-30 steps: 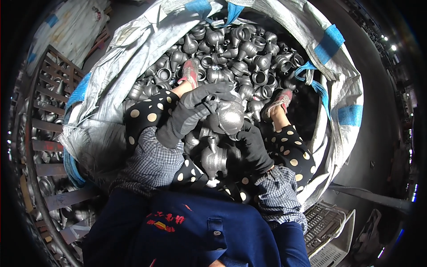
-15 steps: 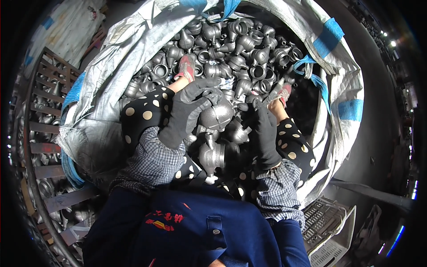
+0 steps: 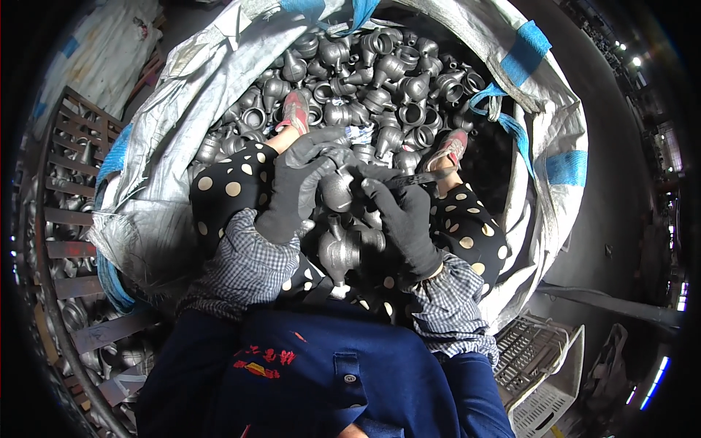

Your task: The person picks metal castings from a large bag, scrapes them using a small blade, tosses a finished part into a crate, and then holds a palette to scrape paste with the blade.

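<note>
Left hand (image 3: pixel 298 179) is gripping a grey metal casting (image 3: pixel 336 193); right hand (image 3: pixel 406 223) is pinching a dark flat tool (image 3: pixel 429 177) beside it.

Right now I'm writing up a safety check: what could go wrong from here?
The dark bar-shaped tool in the right hand reaches, in this view, toward the bare right ankle; a slip might graze it. The rounded metal casting could slide from the left hand. The left shoe is among loose castings, which may shift.
</note>
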`<state>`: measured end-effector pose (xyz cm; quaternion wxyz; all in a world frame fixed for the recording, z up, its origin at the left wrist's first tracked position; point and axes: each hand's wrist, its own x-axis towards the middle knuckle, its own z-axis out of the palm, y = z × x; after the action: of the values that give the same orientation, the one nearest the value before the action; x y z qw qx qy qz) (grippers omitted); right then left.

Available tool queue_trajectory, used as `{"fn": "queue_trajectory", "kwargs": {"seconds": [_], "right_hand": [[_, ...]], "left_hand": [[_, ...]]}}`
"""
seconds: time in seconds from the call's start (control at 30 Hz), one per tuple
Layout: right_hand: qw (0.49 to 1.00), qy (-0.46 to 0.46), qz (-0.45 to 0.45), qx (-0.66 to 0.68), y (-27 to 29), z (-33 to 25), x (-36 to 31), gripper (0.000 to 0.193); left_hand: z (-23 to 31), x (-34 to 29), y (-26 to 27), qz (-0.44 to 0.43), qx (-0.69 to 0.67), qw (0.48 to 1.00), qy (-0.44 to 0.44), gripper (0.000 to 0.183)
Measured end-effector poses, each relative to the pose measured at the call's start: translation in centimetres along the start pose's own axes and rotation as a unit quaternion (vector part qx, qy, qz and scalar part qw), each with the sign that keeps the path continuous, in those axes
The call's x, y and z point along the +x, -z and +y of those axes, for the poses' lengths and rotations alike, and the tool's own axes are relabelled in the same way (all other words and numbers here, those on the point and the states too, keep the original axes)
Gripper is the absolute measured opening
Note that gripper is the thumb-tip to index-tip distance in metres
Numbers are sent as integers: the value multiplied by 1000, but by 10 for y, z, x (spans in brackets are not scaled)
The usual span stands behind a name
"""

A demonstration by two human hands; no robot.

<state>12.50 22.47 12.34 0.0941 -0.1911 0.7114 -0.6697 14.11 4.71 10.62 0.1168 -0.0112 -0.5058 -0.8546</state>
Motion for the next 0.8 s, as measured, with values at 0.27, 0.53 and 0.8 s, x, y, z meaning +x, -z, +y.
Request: {"fn": "queue_trajectory", "kwargs": {"seconds": [0.27, 0.53, 0.8], "right_hand": [[993, -99, 49, 52, 37, -4, 5, 24], [995, 19, -57, 75, 28, 22, 4, 39], [940, 305, 96, -117, 95, -6, -38, 26]], "left_hand": [[-3, 25, 24, 54, 31, 997, -53, 32], [23, 31, 46, 98, -217, 933, 268, 55], [-5, 44, -12, 97, -224, 961, 130, 43]]}}
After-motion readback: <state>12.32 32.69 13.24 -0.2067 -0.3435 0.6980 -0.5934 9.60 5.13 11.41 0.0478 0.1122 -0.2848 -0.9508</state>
